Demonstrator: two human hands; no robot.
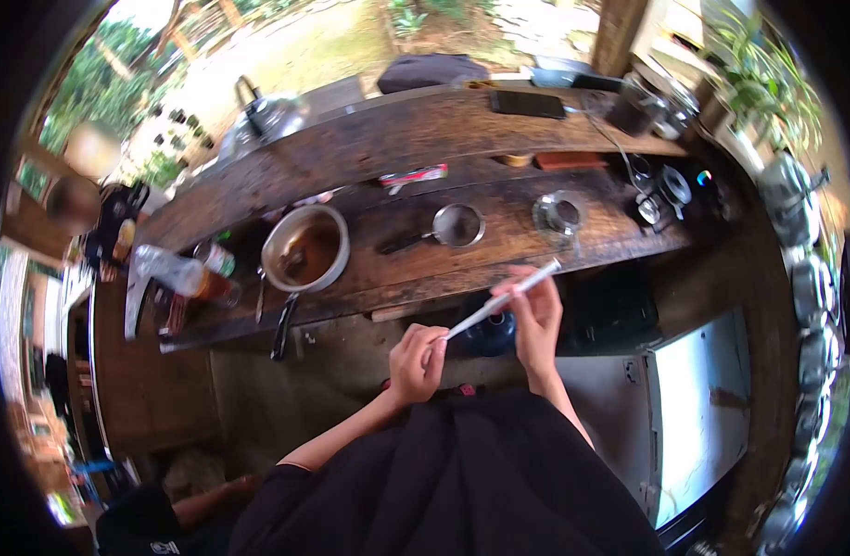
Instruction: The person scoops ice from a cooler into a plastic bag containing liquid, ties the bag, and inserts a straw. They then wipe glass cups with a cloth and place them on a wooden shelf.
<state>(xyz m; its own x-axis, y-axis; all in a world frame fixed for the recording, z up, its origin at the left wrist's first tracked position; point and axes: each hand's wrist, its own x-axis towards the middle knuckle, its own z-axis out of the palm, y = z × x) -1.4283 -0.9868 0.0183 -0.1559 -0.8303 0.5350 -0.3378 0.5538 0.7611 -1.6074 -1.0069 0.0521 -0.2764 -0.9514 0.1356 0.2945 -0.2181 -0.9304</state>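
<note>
Fig. 1, head view, near to far. Foreground: dark clothing of the person, both forearms raised in front of the body. L. hand [416,363] curled shut round the lower end of a thin white stick [502,300]; knuckles up, forearm coming in from lower left. R. hand [536,320] higher and just to the right, fingers pinched on the stick's middle and upper part, wrist near-vertical. The stick runs at a slant from the L. fist up to the right; its free tip passes the R. fingers and overlaps the near edge of the desk [397,139]. Both hands sit in front of the desk, not touching it. Below the hands: a dark blue round thing [490,335], identity unclear. On the desk, L to R: bottle [179,273] lying on its side, pot [304,250] w/ brown liquid, small strainer [457,225], glass [559,213]. Far edge: kettle [267,111], phone [527,102].
</note>
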